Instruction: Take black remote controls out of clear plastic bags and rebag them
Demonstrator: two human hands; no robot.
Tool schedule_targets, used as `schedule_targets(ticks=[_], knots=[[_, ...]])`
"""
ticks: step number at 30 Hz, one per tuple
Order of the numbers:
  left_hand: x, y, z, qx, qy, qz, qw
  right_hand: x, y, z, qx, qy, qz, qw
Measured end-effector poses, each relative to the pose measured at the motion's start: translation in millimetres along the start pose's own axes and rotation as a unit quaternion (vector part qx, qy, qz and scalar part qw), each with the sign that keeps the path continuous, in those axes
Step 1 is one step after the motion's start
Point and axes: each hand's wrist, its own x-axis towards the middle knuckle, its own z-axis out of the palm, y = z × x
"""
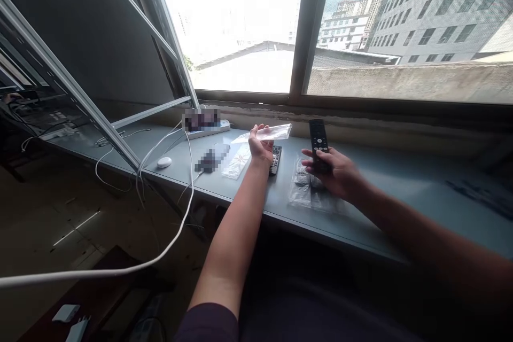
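Observation:
My left hand (260,144) pinches a clear plastic bag (276,132) near the back of the bench, its free end reaching to the right. Under that hand lies a second remote control (275,160), dark with light buttons and partly hidden. Upright in my right hand (336,168) is a black remote control (318,139), the thumb resting on its lower front. Below my right hand, several clear plastic packets (302,192) lie on the bench; what they contain is hard to make out. Another clear bag (235,163) lies flat to the left of my left forearm.
The grey-blue bench (377,176) runs along the window. On its left are a white round object (164,162), a blurred-out phone-like item (213,159), a power strip (210,128) and loose white cables (191,187). A metal frame (80,91) slants across the left.

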Motion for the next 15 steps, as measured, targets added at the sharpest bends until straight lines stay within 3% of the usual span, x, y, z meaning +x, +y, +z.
schedule_targets(ticks=[7, 15], knots=[[-2, -3, -1.0, 0.026, -0.021, -0.005, 0.999, -9, -15, 8, 0.102, -0.066, 0.074, 0.99], [-1, -6, -2.7, 0.029, -0.029, -0.01, 0.999, -8, -13, 5, 0.101, -0.085, 0.096, 0.987]])
